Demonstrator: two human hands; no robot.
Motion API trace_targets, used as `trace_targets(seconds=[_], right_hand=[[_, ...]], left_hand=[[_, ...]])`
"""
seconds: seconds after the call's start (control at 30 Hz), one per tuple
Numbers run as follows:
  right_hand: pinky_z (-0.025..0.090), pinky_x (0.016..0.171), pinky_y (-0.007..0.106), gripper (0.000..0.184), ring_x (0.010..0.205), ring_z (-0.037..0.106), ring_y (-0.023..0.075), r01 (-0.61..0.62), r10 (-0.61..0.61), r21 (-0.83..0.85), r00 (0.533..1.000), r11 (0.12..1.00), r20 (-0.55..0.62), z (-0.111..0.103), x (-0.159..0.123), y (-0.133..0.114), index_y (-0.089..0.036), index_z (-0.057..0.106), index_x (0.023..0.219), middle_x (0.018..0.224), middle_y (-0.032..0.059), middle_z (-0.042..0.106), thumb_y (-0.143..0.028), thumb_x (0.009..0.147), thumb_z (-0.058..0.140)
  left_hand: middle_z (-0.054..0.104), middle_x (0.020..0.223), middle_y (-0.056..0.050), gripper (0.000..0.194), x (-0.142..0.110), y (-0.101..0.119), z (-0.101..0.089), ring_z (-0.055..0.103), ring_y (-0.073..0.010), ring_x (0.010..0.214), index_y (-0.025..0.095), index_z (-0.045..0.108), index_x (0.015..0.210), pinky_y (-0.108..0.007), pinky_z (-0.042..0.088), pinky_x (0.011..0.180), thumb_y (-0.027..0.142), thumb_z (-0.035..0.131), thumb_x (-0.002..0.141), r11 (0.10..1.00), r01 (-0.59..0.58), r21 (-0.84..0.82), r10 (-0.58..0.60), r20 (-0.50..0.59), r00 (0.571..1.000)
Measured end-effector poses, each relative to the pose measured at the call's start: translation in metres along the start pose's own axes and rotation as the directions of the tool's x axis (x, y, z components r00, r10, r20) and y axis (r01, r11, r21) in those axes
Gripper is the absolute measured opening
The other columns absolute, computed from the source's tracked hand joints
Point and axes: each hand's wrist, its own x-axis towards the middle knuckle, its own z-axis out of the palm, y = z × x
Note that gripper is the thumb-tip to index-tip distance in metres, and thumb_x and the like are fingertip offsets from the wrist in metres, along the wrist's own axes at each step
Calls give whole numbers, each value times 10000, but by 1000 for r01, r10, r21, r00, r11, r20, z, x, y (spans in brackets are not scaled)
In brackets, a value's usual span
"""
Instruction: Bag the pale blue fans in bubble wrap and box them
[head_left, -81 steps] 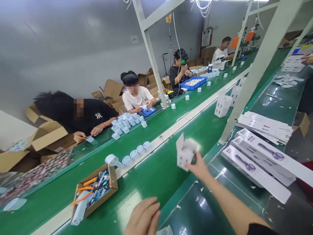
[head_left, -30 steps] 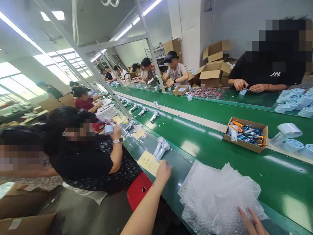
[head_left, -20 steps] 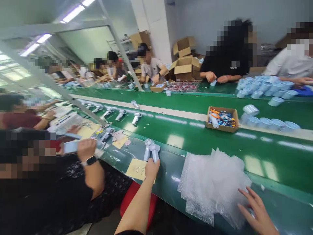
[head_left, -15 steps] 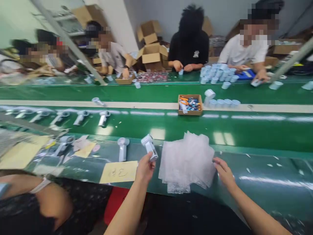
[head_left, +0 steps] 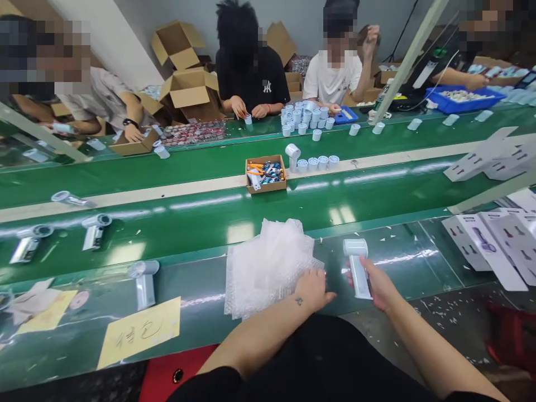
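Observation:
My right hand [head_left: 377, 283] is closed around the handle of a pale blue handheld fan [head_left: 357, 267], its round head pointing away from me over the dark green table edge. My left hand [head_left: 312, 288] rests on the right edge of a stack of clear bubble-wrap bags [head_left: 268, 265], fingers curled onto the top sheet. Another fan [head_left: 143, 281] lies to the left by a yellow paper note [head_left: 140, 339].
A green conveyor belt [head_left: 201, 218] carries more fans [head_left: 95, 230] at left. A cardboard box of tools [head_left: 265, 173] and several round blue parts [head_left: 316, 163] sit on the white divider. White printed cartons [head_left: 488, 241] lie at right. Several people work across the line.
The view swung right. The fan went from my left hand to my right hand, now right of the bubble-wrap stack, and my left hand came down onto the stack.

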Motion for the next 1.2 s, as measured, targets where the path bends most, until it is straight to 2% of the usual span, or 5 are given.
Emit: trace_targets(seconds=[0.23,0.5,0.7,0.97,1.2], right_hand=[[572,668,305,306,769,665,192,-130,130,-14,968,991,216,-50,-22,6,-195,600,932,859,51,694,-369,726,745],[533,467,258,644,749,657,209,-342,323,-76,760,937,564,-3,-37,5,-217,488,1214,871,39,649,-340,652,778],[537,463,266,437,762,651,219,-278,346,-207,791,938,505,8,-34,4,-183,526,1071,801,53,649,-350,723,729],[522,468,279,384,664,644,209,-204,242,-146,915,968,323,17,-69,-8,-208,490,1010,719,36,655,-372,740,710],[412,483,233,249,486,487,117,-62,86,-309,994,949,65,19,-68,5,-222,477,779,561,-51,526,-430,767,612]], left_hand=[[670,987,-128,166,15,-19,12,586,-260,1038,110,669,892,-366,413,930,96,526,807,969,125,-213,-116,58,992],[661,662,-32,217,-9,-12,-14,586,-161,615,122,701,750,-261,448,590,300,580,723,660,190,-727,-224,51,973],[587,660,-22,244,-32,-3,-27,521,-121,590,138,630,775,-245,426,593,365,541,786,520,82,-850,-394,-153,906],[615,804,-78,175,-68,10,-39,550,-175,784,154,601,869,-304,472,722,129,428,872,853,-499,-154,290,-655,698],[642,745,-20,110,-61,46,-53,573,-134,708,168,641,773,-251,451,687,188,544,821,775,-294,-559,197,-229,953]])
